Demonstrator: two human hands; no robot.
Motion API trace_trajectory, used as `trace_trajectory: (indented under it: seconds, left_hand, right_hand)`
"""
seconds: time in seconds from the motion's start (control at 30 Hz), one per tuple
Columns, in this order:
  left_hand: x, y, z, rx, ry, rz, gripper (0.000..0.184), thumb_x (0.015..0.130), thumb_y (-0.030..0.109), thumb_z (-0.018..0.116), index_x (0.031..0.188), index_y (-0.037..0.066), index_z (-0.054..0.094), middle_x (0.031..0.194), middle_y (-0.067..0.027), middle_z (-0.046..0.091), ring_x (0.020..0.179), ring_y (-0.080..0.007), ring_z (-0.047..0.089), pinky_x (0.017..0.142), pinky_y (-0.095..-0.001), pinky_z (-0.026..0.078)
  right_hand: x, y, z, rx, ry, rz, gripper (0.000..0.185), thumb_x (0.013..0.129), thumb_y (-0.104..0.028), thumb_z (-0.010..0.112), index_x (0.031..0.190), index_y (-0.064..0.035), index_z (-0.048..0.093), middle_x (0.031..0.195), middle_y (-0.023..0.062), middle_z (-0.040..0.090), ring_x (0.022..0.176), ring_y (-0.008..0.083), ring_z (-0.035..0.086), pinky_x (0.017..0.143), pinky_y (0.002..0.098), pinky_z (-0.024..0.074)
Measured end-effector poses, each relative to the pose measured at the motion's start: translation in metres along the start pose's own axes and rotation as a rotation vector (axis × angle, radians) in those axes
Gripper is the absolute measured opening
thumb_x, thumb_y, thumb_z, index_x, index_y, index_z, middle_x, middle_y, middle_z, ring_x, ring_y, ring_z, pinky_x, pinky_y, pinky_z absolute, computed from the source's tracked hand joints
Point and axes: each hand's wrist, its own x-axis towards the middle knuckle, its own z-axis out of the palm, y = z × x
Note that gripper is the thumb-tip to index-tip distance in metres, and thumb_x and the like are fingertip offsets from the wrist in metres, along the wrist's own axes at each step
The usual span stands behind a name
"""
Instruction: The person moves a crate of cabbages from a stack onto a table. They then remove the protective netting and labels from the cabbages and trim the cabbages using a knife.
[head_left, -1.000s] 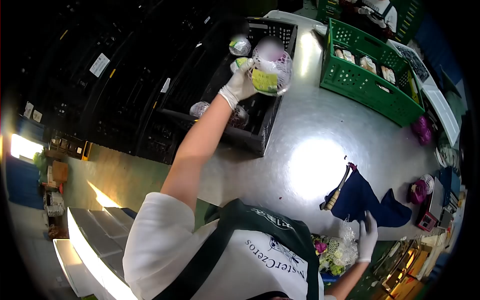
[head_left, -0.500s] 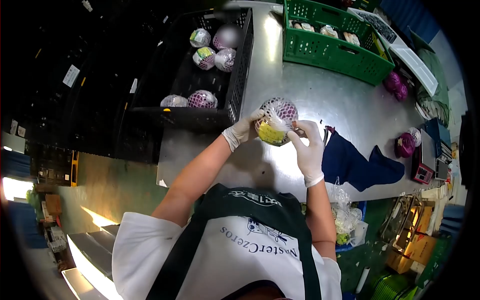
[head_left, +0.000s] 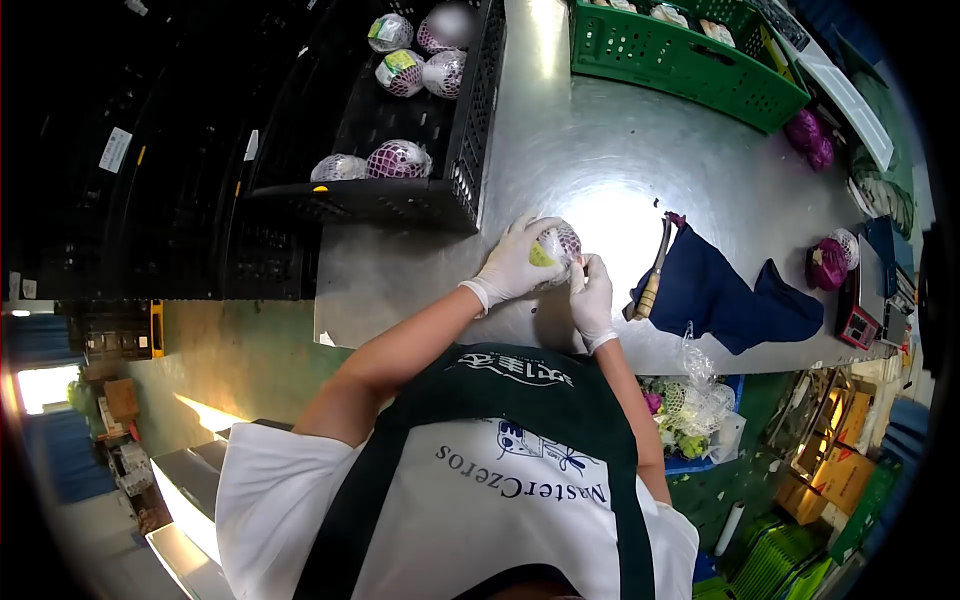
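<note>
A red cabbage (head_left: 562, 241) in a white foam net and clear plastic wrap is held just above the metal table in front of me. Part of its yellow label shows between my fingers. My left hand (head_left: 520, 262), gloved in white, is wrapped over its left side. At the cabbage's right edge, the gloved fingertips of my right hand (head_left: 592, 297) are pinched together against the plastic wrap. To the right, a knife (head_left: 655, 275) with a wooden handle lies at the edge of a dark blue cloth (head_left: 725, 295).
A black crate (head_left: 400, 200) at upper left holds several wrapped cabbages. A green crate (head_left: 680, 75) with packs stands at the back. Loose red cabbages (head_left: 826, 264) sit at right beside a red scale (head_left: 858, 328). Below the table edge is a blue bin (head_left: 690, 464) with trimmings.
My left hand has moved from the cabbage's side to over it, covering much of the label. The cabbage is turned and nearer my body. My view has shifted, uncovering the knife.
</note>
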Motion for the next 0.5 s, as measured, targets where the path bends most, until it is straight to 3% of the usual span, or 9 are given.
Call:
trace_trajectory:
  seconds: [0.2, 0.3, 0.43, 0.5]
  left_hand:
    - [0.01, 0.0, 0.013, -0.104, 0.024, 0.044, 0.061, 0.073, 0.024, 0.073, 0.13, 0.013, 0.052, 0.142, -0.0247, 0.036, 0.134, -0.0381, 0.036, 0.111, -0.0379, 0.03]
    - [0.011, 0.024, -0.001, -0.055, 0.05, 0.001, 0.05, 0.076, 0.025, 0.071, 0.122, 0.01, 0.057, 0.136, -0.024, 0.042, 0.126, -0.0367, 0.045, 0.106, -0.0374, 0.036]
    - [0.02, 0.018, 0.013, -0.072, 0.13, 0.052, 0.028, 0.078, 0.027, 0.067, 0.099, 0.009, 0.063, 0.119, -0.0153, 0.054, 0.114, -0.0317, 0.053, 0.097, -0.0348, 0.043]
    - [0.021, 0.013, 0.018, -0.033, 0.165, 0.061, 0.022, 0.08, 0.027, 0.063, 0.094, 0.01, 0.062, 0.111, -0.0092, 0.056, 0.103, -0.0283, 0.057, 0.088, -0.0345, 0.047]
  right_hand:
    - [0.01, -0.01, 0.005, -0.172, 0.187, -0.068, 0.013, 0.094, -0.015, 0.053, 0.1, -0.0036, 0.054, 0.086, 0.0206, 0.061, 0.078, 0.0388, 0.062, 0.071, 0.0432, 0.0489]
    - [0.02, -0.014, 0.006, -0.136, 0.149, -0.071, 0.014, 0.096, -0.016, 0.051, 0.1, -0.0022, 0.052, 0.081, 0.0209, 0.061, 0.074, 0.0388, 0.061, 0.069, 0.044, 0.0481]
    - [0.025, -0.02, 0.0, -0.054, 0.103, -0.035, 0.012, 0.096, -0.013, 0.049, 0.095, -0.0009, 0.047, 0.077, 0.0207, 0.058, 0.067, 0.0337, 0.057, 0.066, 0.0413, 0.0462]
    - [0.026, -0.026, -0.008, 0.056, -0.006, 0.053, 0.011, 0.096, -0.011, 0.048, 0.091, -0.0024, 0.044, 0.073, 0.0119, 0.053, 0.067, 0.0201, 0.051, 0.067, 0.0351, 0.0456]
